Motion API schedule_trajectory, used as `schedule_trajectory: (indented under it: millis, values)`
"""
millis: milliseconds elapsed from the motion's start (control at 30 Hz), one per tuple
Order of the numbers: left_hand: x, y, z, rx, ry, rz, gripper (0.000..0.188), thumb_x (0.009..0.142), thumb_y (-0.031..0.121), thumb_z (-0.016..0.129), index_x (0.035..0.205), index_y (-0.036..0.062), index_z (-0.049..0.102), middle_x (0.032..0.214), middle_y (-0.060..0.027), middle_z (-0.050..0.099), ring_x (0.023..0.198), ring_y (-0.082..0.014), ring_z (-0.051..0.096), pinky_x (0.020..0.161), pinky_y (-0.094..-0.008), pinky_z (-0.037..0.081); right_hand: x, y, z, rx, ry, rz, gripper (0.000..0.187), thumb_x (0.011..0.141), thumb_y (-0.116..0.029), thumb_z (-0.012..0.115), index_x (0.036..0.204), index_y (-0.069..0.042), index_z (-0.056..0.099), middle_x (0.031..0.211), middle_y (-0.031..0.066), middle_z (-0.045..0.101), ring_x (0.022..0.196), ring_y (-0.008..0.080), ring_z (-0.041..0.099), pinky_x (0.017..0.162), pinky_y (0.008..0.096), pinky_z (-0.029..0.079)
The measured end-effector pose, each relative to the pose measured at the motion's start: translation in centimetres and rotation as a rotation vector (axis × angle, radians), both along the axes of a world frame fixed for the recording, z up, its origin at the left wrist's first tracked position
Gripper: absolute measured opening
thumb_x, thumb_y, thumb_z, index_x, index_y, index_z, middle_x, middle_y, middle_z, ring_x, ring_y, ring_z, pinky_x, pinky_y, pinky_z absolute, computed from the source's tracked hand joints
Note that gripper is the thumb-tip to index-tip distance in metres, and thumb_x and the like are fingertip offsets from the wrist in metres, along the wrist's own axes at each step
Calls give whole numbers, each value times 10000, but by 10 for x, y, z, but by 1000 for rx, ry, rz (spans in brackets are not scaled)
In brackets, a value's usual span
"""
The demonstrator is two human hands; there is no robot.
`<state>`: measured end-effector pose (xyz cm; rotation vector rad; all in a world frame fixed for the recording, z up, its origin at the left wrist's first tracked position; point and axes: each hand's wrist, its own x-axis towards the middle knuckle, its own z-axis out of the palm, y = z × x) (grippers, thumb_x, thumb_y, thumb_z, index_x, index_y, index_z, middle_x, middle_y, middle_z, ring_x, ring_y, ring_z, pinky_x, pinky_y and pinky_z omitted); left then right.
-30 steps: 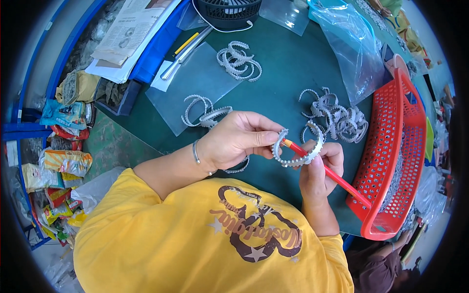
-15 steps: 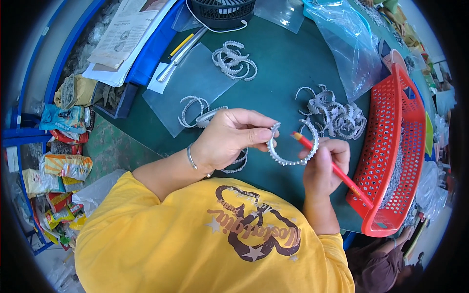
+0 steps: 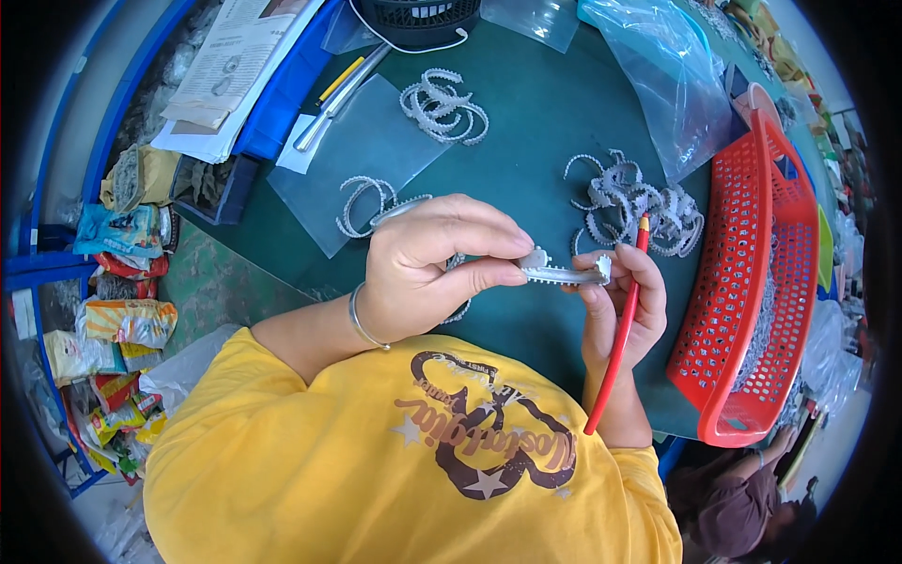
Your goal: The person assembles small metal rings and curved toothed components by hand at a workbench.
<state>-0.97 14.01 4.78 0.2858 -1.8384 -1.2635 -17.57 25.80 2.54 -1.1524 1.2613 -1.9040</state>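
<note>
Between the thumb and fingers of my left hand (image 3: 418, 263) is one end of a grey, open ring with a toothed edge (image 3: 564, 275), seen nearly edge-on. My right hand (image 3: 634, 301) pinches the ring's other end and also carries a red pencil (image 3: 620, 348), which slants up across the fingers. Behind my left hand shows a smooth, silvery strip (image 3: 402, 209); whether that hand holds it, I cannot make out. More toothed rings (image 3: 362, 202) lie just beyond that hand, partly covered by it. A tangled heap of toothed rings (image 3: 639, 202) lies beyond my right hand.
Another group of rings (image 3: 443, 108) lies farther back beside a clear plastic sheet (image 3: 376, 132). A red perforated basket (image 3: 723, 282) stands at the right. Blue trays (image 3: 287, 103), papers and a black fan (image 3: 423, 19) are along the far left and back. A co-worker (image 3: 733, 508) is at lower right.
The ring has turned from facing me to nearly edge-on, and my right hand now grips its end. The red pencil has swung from pointing up-left to nearly upright.
</note>
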Motion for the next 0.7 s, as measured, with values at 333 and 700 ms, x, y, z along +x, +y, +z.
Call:
schedule_trajectory:
  millis: [333,700]
  values:
    - [-1,0,5,31,-133,-118,493,578,106,808,1018,-1,614,1055,-122,561,917,-190,566,764,-245,456,-1,-3,2,-44,-35,32,293,800,83,576,1070,34,475,950,216,605,753,212,637,685,293,546]
    - [-6,7,-8,155,-80,-14,212,730,-94,648,933,-51,605,911,-146,628,782,-163,622,622,-218,497,2,-7,-6,-29,-125,119,304,777,121,575,1029,13,445,970,228,598,850,229,631,735,300,537]
